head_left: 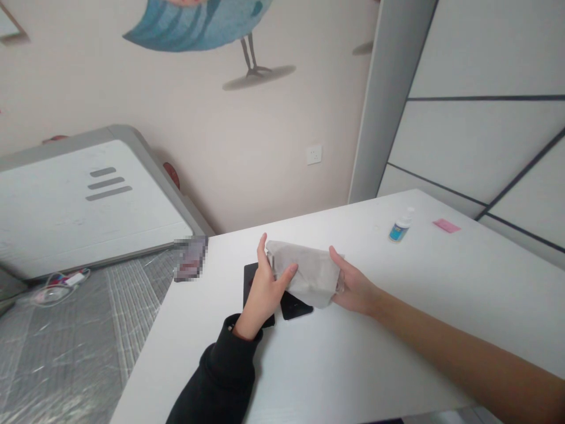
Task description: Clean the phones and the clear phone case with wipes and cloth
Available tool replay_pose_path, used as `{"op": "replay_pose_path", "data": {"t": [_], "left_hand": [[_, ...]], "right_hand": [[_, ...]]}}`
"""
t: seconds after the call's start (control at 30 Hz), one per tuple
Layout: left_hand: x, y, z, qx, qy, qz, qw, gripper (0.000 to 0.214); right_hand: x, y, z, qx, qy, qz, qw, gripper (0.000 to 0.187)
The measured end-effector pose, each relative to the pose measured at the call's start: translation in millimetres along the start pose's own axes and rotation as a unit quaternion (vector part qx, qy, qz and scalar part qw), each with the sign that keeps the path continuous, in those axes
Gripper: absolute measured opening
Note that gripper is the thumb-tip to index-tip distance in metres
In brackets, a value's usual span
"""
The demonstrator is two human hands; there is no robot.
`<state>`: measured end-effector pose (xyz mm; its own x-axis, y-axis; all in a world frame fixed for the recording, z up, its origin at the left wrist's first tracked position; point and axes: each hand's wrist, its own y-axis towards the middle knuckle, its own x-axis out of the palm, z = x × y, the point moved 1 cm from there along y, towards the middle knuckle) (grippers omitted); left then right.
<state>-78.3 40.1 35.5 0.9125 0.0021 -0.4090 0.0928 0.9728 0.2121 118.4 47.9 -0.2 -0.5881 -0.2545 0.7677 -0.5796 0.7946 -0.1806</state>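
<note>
The left hand (265,291) and right hand (354,288) clamp opposite ends of a light, floppy grey cloth (309,274), best held by its folded edges, over a black flat device (295,307) on the white tabletop (397,335).

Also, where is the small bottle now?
In the head view, the small bottle sits far right on the white table, just left of a pink note.

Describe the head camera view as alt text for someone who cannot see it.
A left hand and right hand hold a folded grey cloth over two flat black rectangular slabs on a white table. A small white-and-blue bottle stands farther off.
</note>
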Motion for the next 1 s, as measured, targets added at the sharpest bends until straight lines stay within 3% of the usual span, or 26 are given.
{"op": "replay_pose_path", "data": {"t": [0.07,0.13,0.2,0.27,0.33,0.43,0.57,0.7,0.83,1.0], "left_hand": [[-4.5,-0.5,2.2,0.048,0.079,0.066,0.994,0.084],[-8.0,-3.7,9.8,0.145,0.206,0.13,0.959,0.075],[-6.7,-8.7,18.7,0.253,0.321,0.098,0.907,0.067],[-1.3,-13.1,23.2,0.306,0.385,-0.004,0.871,0.063],[5.0,-15.4,22.0,0.303,0.419,-0.077,0.853,0.063],[13.3,-15.8,15.1,0.277,0.436,-0.122,0.848,0.07],[23.7,-18.8,13.4,0.286,0.384,-0.178,0.86,0.078],[35.3,-24.2,21.5,0.329,0.337,-0.245,0.847,0.08],[40.6,-22.8,25.6,0.344,0.335,-0.246,0.842,0.076],[34.6,-15.4,17.8,0.33,0.356,-0.222,0.845,0.073]], "right_hand": [[2.3,-0.2,-2.1,-0.003,0.012,0.002,1.0,0.054],[4.8,0.0,-5.2,-0.011,0.026,0.01,1.0,0.061],[8.1,-0.3,-8.8,-0.018,0.034,0.017,0.999,0.064],[12.2,-1.5,-12.4,-0.019,0.037,0.019,0.999,0.063],[16.8,-3.5,-15.7,-0.014,0.038,0.016,0.999,0.065],[22.3,-6.4,-19.1,-0.005,0.036,0.007,0.999,0.072],[24.4,-9.3,-16.8,0.028,0.035,-0.003,0.999,0.088],[23.3,-11.1,-11.4,0.046,0.043,-0.039,0.997,0.099],[19.7,-11.1,-10.8,0.022,0.049,-0.058,0.997,0.104],[20.1,-11.8,-14.0,-0.002,0.043,-0.029,0.999,0.095]]}}
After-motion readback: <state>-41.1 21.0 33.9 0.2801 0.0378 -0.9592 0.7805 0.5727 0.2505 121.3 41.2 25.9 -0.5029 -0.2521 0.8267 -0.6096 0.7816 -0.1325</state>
